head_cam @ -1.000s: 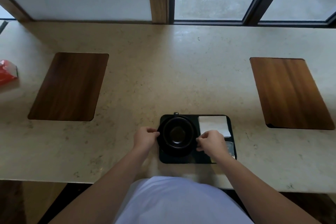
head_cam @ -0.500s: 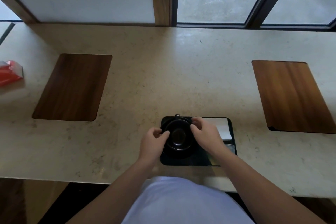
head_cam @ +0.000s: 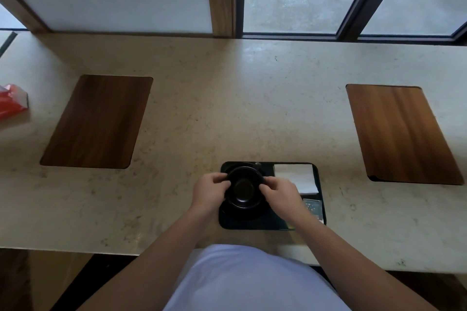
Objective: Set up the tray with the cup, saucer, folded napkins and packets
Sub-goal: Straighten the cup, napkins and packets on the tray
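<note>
A black tray [head_cam: 252, 225] lies on the counter near its front edge. On the tray's left half a black cup [head_cam: 244, 188] stands on a black saucer [head_cam: 242, 213]. My left hand [head_cam: 208, 189] grips the cup's left rim and my right hand [head_cam: 279, 190] grips its right rim. A folded white napkin [head_cam: 297, 177] lies in the tray's far right corner. Below it a packet [head_cam: 313, 208] lies at the tray's right edge, partly hidden by my right wrist.
Two wooden placemats lie on the beige counter [head_cam: 227, 108], one at the left [head_cam: 98, 121] and one at the right [head_cam: 399, 134]. A red packet [head_cam: 11, 102] sits at the far left edge. Windows run along the back.
Both hands moved from the saucer's sides up onto the cup's rim. My right hand then slid back toward me, uncovering the napkin. The cup seems slightly nearer to me.
</note>
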